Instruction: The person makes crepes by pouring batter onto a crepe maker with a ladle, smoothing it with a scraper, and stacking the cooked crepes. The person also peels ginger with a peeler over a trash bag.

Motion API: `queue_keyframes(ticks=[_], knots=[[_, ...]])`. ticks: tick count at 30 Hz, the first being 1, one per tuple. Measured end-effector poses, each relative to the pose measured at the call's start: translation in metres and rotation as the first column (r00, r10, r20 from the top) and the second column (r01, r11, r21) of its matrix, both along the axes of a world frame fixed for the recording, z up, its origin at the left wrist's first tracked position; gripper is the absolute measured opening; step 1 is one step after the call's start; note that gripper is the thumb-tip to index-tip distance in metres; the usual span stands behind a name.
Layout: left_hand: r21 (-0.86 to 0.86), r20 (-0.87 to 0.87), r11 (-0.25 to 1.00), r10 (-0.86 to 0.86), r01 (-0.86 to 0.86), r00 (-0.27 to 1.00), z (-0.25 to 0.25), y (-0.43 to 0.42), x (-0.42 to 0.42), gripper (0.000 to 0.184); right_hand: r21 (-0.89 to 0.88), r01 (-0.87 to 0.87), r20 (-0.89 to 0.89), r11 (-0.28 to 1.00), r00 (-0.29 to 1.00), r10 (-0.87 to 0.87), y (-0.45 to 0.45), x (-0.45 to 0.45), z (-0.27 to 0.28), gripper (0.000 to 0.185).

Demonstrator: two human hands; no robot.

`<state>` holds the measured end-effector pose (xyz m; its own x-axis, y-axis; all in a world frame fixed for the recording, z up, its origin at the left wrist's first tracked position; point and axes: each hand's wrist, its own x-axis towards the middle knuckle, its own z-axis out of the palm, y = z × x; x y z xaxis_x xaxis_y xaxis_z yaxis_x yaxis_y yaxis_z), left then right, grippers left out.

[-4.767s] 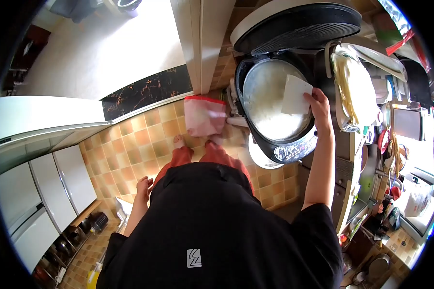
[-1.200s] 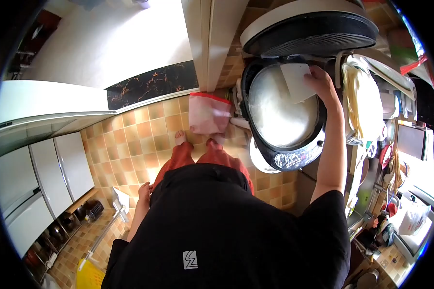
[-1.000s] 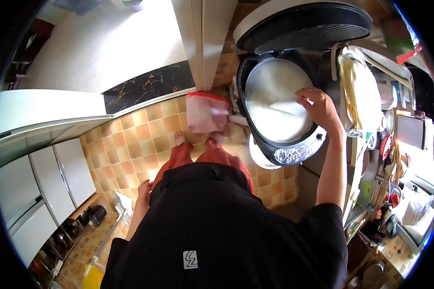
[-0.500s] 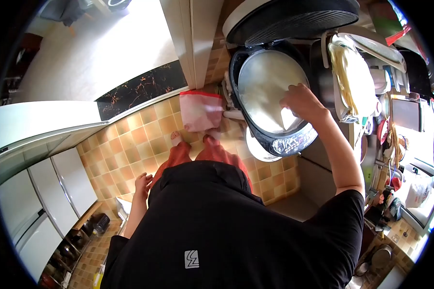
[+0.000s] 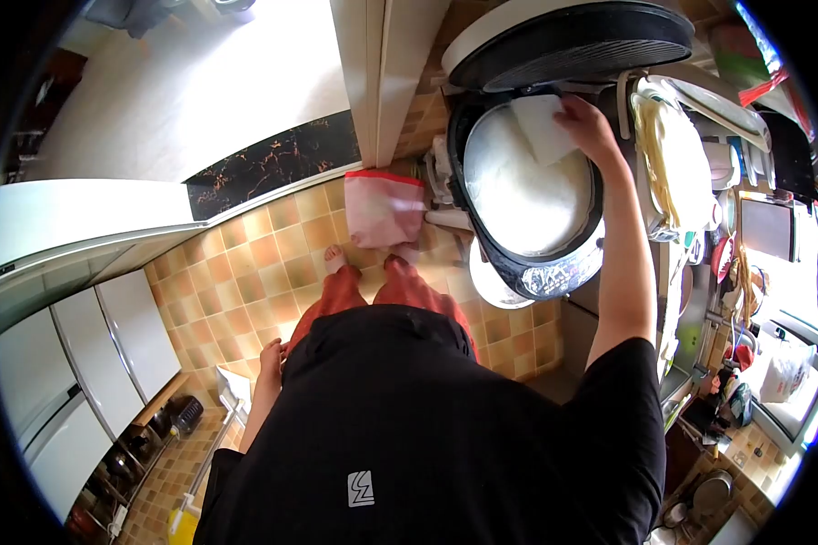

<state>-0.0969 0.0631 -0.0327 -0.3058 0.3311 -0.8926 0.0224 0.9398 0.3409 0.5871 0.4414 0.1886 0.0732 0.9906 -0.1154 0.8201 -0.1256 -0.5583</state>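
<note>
My right hand point(image 5: 587, 129) grips a flat white scraper point(image 5: 542, 127) by its right edge. The scraper tilts over the far side of a round pan in an open electric griddle point(image 5: 554, 277). A pale, thin white layer point(image 5: 527, 204) covers the pan's floor; whether it is wet batter or a cooked sheet I cannot tell. The griddle's dark ribbed lid point(image 5: 573, 45) stands raised behind. My left hand point(image 5: 273, 356) hangs beside my left thigh, fingers loosely bent and partly hidden, with nothing visible in it.
Right of the griddle, a pile of pale yellowish sheets point(image 5: 656, 163) lies on a white tray. A pink bag with a red edge point(image 5: 384, 211) is near my feet. A white round dish point(image 5: 495, 283) shows partly beneath the griddle. White cabinets point(image 5: 136, 322) line the left.
My right hand has carried the scraper from the pan's near right side to its far edge. The view has shifted slightly. My left hand still hangs at my side.
</note>
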Motion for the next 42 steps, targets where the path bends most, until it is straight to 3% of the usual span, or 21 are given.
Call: queue_keyframes(ticks=[1, 2, 3, 5, 8, 11, 15, 21, 24, 27, 28, 31, 37, 41, 42], knots=[[-0.003, 0.017, 0.999, 0.053, -0.053, 0.998, 0.002, 0.002, 0.001, 0.052, 0.011, 0.010, -0.110, 1.000, 0.994, -0.009, -0.012, 0.014, 0.006, 0.032], [-0.007, 0.036, 0.994, 0.105, -0.105, 0.994, 0.002, 0.004, 0.002, 0.052, 0.074, 0.044, -0.048, 0.996, 0.998, -0.040, -0.033, 0.005, 0.028, 0.029], [-0.017, 0.033, 0.996, 0.087, -0.087, 0.996, 0.002, 0.006, 0.002, 0.053, 0.097, 0.064, 0.167, 0.993, 0.983, -0.080, -0.052, -0.009, 0.051, 0.026], [-0.034, 0.029, 0.998, 0.045, -0.044, 0.999, -0.001, 0.010, 0.003, 0.053, 0.131, 0.112, 0.265, 0.985, 0.954, -0.144, -0.088, -0.028, 0.068, 0.021], [-0.016, 0.034, 0.964, -0.265, 0.265, 0.964, -0.069, -0.008, -0.034, 0.054, 0.349, 0.000, 0.418, 0.937, 0.895, -0.155, -0.113, -0.046, 0.062, 0.013], [0.024, 0.122, 0.997, -0.077, 0.075, 0.990, -0.077, 0.003, -0.031, 0.055, 0.426, -0.075, 0.590, 0.902, 0.779, -0.213, -0.112, -0.053, 0.037, 0.013], [0.026, 0.160, 0.999, 0.024, -0.029, 0.987, -0.033, 0.036, -0.012, 0.054, 0.366, -0.162, 0.693, 0.916, 0.705, -0.153, -0.100, -0.082, 0.006, 0.017], [0.029, 0.170, 0.992, 0.117, -0.123, 0.979, -0.022, 0.054, -0.015, 0.053, 0.146, -0.302, 0.562, 0.942, 0.809, 0.173, -0.167, -0.161, 0.025, 0.022], [-0.014, 0.179, 0.988, 0.152, -0.152, 0.972, -0.038, 0.040, -0.025, 0.053, 0.169, -0.290, 0.545, 0.942, 0.824, 0.156, -0.194, -0.154, 0.044, 0.024], [-0.043, 0.082, 0.996, -0.069, 0.073, 0.994, -0.032, 0.034, -0.022, 0.050, 0.234, -0.264, 0.668, 0.936, 0.743, 0.043, -0.174, -0.121, 0.046, 0.024], [-0.054, 0.084, 0.998, -0.006, 0.011, 0.996, -0.040, 0.031, -0.023, 0.045, 0.263, -0.259, 0.694, 0.929, 0.720, 0.005, -0.161, -0.110, 0.044, 0.026], [-0.070, 0.128, 0.997, -0.028, 0.037, 0.991, -0.055, 0.029, -0.035, 0.049, 0.381, -0.337, 0.724, 0.861, 0.688, -0.050, -0.122, -0.071, 0.025, 0.030], [-0.047, 0.163, 0.990, 0.141, -0.135, 0.976, -0.035, 0.030, -0.036, 0.054, 0.258, -0.329, 0.676, 0.908, 0.733, 0.074, -0.162, -0.061, -0.002, 0.028], [-0.081, 0.167, 0.995, 0.065, -0.052, 0.984, -0.035, 0.013, -0.036, 0.057, 0.195, -0.297, 0.585, 0.935, 0.801, 0.132, -0.216, -0.120, 0.034, 0.025], [-0.041, 0.155, 0.998, -0.031, 0.038, 0.987, -0.046, 0.005, -0.043, 0.055, 0.218, -0.312, 0.574, 0.925, 0.807, 0.137, -0.218, -0.131, 0.046, 0.023]])
